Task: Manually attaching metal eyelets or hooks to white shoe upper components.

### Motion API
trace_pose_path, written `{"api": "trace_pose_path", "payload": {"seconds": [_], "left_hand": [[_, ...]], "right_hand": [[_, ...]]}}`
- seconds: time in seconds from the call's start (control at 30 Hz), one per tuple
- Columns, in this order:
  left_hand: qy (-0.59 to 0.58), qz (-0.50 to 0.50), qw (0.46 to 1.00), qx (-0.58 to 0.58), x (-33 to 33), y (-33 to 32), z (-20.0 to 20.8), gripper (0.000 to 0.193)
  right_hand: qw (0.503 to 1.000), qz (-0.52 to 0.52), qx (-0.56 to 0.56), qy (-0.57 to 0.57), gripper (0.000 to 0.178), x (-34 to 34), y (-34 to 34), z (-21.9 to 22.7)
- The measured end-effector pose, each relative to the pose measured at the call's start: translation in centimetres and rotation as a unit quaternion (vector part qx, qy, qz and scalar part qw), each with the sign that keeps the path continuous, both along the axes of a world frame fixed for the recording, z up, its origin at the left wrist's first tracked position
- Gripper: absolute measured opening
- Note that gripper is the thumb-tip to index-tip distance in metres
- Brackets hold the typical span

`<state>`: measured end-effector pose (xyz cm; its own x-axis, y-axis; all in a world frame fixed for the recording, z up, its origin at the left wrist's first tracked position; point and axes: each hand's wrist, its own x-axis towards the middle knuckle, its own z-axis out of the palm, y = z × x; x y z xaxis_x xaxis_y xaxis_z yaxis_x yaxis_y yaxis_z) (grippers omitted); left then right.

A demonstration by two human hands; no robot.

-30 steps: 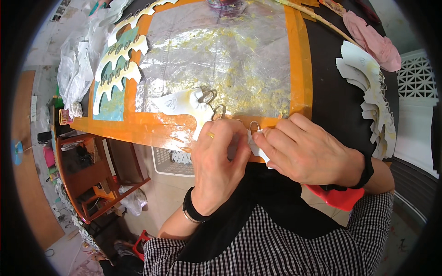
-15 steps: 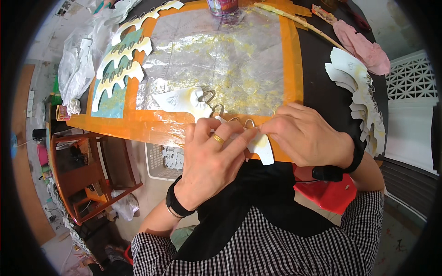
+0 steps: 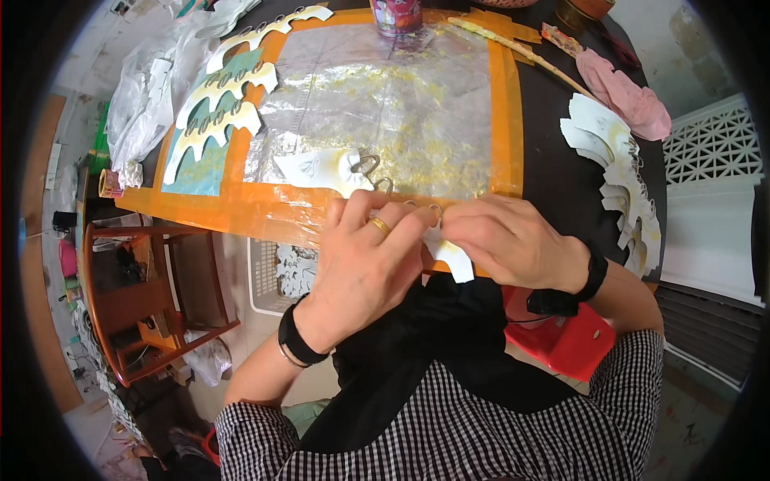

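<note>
A white scalloped cut-out piece [image 3: 313, 168] with yellowed edges lies at the table's near edge, with curved metal loops [image 3: 367, 163] set along its upper side. Across its middle is my left hand [image 3: 361, 252], fingers bent and closed on the piece, hiding that part. My right hand [image 3: 517, 240] is closed in a pinch by the loop near the piece's right end, both hands' fingertips almost meeting there. What the right fingers hold is hidden. Similar pieces with loops [image 3: 220, 128] lie in rows at the left, partly over a teal sheet [image 3: 200, 178].
A plastic-covered mat [image 3: 385, 88] with orange tape borders [image 3: 507, 120] and yellow smears covers the table. A purple tin [image 3: 397, 16] and a stick [image 3: 525, 56] are at the back. Stacked white pieces [image 3: 618, 172] and pink cloth [image 3: 622, 88] lie right. A red stool [image 3: 569, 345] stands below.
The view has shifted slightly. My right hand's fingertips have come closer to the left fingers, near the loop at the piece's right end. Both hands stay closed at the piece.
</note>
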<state>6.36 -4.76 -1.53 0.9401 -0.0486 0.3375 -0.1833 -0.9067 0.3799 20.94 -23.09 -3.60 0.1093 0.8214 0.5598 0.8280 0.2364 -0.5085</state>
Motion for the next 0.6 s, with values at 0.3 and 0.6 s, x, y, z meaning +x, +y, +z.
{"api": "trace_pose_path", "payload": {"seconds": [0.3,0.6], "left_hand": [[-0.017,-0.053,0.997,0.055,1.0,1.2,0.7,0.034],[-0.050,-0.067,0.993,0.088,1.0,1.1,-0.5,0.031]], "right_hand": [[1.000,-0.013,-0.009,0.011,0.028,0.1,0.6,0.3],[0.999,-0.022,-0.037,0.033,0.022,0.1,0.6,0.4]]}}
